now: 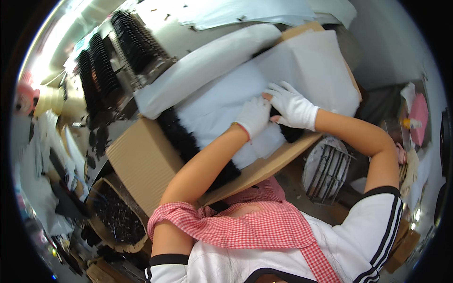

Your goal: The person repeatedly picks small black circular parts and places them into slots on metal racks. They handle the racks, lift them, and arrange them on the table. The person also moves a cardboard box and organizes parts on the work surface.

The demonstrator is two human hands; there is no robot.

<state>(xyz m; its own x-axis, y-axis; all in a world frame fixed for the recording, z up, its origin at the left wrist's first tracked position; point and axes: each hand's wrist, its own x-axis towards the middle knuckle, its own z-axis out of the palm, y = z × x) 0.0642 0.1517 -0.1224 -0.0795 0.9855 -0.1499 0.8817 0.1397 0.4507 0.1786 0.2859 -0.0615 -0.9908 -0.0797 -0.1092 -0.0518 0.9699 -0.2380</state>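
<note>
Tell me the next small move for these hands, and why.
Probably draw the white sheet toward the left side of the cardboard box with the left hand: black fluffy material shows uncovered there, and that hand is at the sheet.

A box stands mid-frame, sheets lying in and over it. Behind it, top centre, papers lie on the table. A carton stands lower left.

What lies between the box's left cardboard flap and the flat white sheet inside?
In the head view, black fuzzy material lies between the cardboard flap and the white sheet.
</note>
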